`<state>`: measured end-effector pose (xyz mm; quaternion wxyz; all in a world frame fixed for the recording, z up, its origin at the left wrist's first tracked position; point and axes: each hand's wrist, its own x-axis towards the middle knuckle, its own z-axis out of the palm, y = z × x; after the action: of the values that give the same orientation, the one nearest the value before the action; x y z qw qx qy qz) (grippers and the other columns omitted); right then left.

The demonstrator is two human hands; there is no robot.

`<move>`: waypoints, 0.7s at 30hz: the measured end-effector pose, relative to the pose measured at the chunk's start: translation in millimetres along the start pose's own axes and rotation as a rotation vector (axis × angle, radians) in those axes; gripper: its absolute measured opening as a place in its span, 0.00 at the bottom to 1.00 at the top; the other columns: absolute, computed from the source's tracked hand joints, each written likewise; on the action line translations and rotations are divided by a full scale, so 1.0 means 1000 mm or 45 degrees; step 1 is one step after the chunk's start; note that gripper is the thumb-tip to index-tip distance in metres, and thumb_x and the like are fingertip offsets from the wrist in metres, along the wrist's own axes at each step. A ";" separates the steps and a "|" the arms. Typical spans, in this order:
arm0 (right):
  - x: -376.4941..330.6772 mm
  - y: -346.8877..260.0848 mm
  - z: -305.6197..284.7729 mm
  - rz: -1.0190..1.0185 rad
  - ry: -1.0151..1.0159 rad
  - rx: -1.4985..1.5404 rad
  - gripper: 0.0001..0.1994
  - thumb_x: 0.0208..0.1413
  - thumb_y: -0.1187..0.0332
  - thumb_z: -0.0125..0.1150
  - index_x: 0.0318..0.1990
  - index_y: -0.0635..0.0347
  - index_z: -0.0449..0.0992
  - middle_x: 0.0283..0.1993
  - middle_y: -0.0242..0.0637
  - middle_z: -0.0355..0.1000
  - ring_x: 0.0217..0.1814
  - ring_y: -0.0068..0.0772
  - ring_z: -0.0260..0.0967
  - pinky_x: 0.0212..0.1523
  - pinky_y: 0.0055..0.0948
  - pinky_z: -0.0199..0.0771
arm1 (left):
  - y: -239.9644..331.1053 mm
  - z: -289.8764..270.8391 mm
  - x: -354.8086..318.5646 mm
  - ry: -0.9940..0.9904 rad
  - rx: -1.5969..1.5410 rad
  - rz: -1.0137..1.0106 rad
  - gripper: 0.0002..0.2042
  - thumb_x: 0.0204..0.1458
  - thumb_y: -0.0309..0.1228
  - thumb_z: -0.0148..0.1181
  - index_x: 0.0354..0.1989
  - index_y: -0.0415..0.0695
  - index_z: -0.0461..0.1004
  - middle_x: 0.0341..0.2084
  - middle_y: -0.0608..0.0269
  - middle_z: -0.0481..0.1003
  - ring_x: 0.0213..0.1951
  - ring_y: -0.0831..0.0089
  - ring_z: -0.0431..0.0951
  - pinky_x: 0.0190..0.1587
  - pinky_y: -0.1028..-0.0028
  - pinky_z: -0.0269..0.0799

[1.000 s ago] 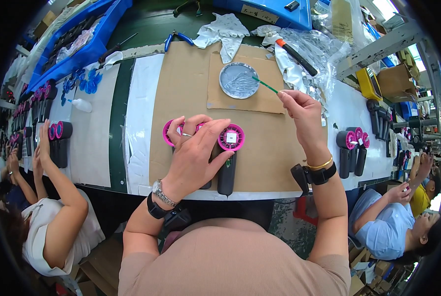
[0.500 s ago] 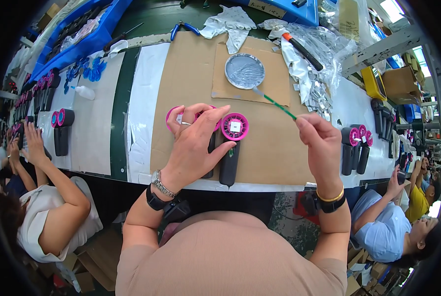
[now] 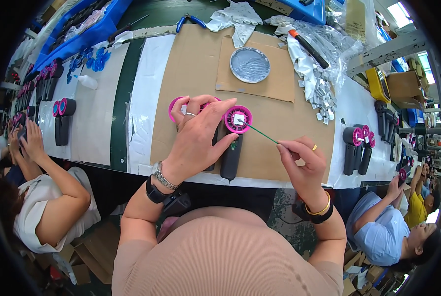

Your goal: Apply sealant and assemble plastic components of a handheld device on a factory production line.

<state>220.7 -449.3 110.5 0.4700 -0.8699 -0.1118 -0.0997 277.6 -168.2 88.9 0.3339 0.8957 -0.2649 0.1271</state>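
My left hand (image 3: 196, 135) curves over two black handheld fans. Its forefinger and thumb span the pink-rimmed head of the right fan (image 3: 231, 160), steadying it face up on the cardboard. The left fan (image 3: 173, 109) is mostly hidden beneath that hand. In a pinch, my right hand (image 3: 303, 160) holds a thin green stick (image 3: 264, 132). The stick's tip meets the white square (image 3: 238, 119) at the centre of the right fan's head. Beyond the hands lies a round, shallow dish (image 3: 250, 65) smeared with grey paste.
Small silvery squares (image 3: 321, 98) lie in a pile at right, near an orange-and-black tool (image 3: 307, 47) and clear plastic. More fans (image 3: 356, 148) rest to the right. Blue-handled pliers (image 3: 191, 20) and a white rag (image 3: 238, 22) lie at the back. People sit at both sides.
My right hand has brought the stick from the paste dish's edge toward me and left, onto the fan's white square. My left hand keeps its place around the fan.
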 end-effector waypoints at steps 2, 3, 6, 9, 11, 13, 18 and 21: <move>0.004 0.008 0.005 -0.283 0.033 -0.171 0.12 0.56 0.84 0.78 0.47 0.66 0.88 0.36 0.33 0.77 0.34 0.26 0.70 0.34 0.29 0.68 | -0.001 0.000 0.000 0.000 0.000 -0.005 0.37 0.54 0.34 0.80 0.74 0.48 0.74 0.55 0.62 0.81 0.66 0.60 0.73 0.74 0.48 0.46; 0.005 0.010 0.006 -0.424 0.051 -0.258 0.14 0.54 0.84 0.79 0.48 0.66 0.88 0.36 0.33 0.77 0.33 0.28 0.70 0.33 0.30 0.69 | -0.001 0.000 0.000 0.001 -0.002 -0.009 0.37 0.53 0.34 0.80 0.74 0.49 0.74 0.55 0.62 0.82 0.66 0.60 0.73 0.74 0.48 0.46; 0.009 0.005 0.001 -0.664 -0.002 -0.478 0.17 0.52 0.84 0.79 0.50 0.66 0.88 0.36 0.33 0.76 0.33 0.30 0.70 0.33 0.31 0.69 | -0.002 0.000 -0.001 0.000 -0.001 -0.013 0.37 0.53 0.34 0.81 0.73 0.49 0.74 0.54 0.63 0.82 0.66 0.60 0.73 0.74 0.48 0.46; 0.008 0.006 -0.001 -0.835 -0.079 -0.659 0.19 0.51 0.84 0.78 0.52 0.67 0.87 0.36 0.32 0.74 0.33 0.31 0.70 0.34 0.32 0.70 | -0.004 0.002 0.000 0.000 0.005 -0.013 0.36 0.53 0.34 0.81 0.73 0.49 0.74 0.54 0.63 0.82 0.65 0.60 0.74 0.73 0.48 0.46; 0.004 0.007 -0.001 -0.940 -0.177 -0.796 0.20 0.51 0.83 0.76 0.54 0.69 0.87 0.37 0.32 0.72 0.34 0.31 0.70 0.35 0.33 0.71 | -0.004 0.003 0.001 0.007 -0.011 -0.008 0.36 0.53 0.34 0.81 0.72 0.49 0.75 0.54 0.63 0.82 0.65 0.61 0.74 0.73 0.47 0.47; 0.002 0.007 -0.002 -0.953 -0.199 -0.824 0.20 0.52 0.82 0.75 0.54 0.71 0.86 0.37 0.32 0.71 0.34 0.30 0.70 0.36 0.33 0.71 | -0.005 0.004 0.002 0.005 -0.015 -0.007 0.36 0.53 0.35 0.81 0.72 0.49 0.75 0.54 0.63 0.82 0.65 0.61 0.74 0.73 0.47 0.47; 0.000 0.002 -0.005 -0.993 -0.275 -0.894 0.19 0.53 0.82 0.73 0.55 0.74 0.85 0.38 0.32 0.69 0.35 0.29 0.69 0.36 0.33 0.71 | -0.006 0.004 0.003 0.015 -0.020 -0.007 0.35 0.53 0.35 0.81 0.72 0.49 0.75 0.54 0.63 0.82 0.64 0.61 0.74 0.73 0.47 0.47; -0.003 0.000 -0.005 -0.998 -0.290 -0.895 0.19 0.53 0.82 0.73 0.55 0.75 0.85 0.38 0.32 0.68 0.35 0.29 0.69 0.36 0.32 0.71 | -0.006 0.004 0.003 0.014 -0.021 -0.004 0.35 0.54 0.36 0.81 0.72 0.49 0.75 0.54 0.63 0.82 0.64 0.61 0.74 0.73 0.47 0.48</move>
<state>217.6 -454.2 112.3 0.0630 -0.8731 -0.4383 -0.2042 283.6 -168.0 84.0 0.3427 0.8927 -0.2627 0.1292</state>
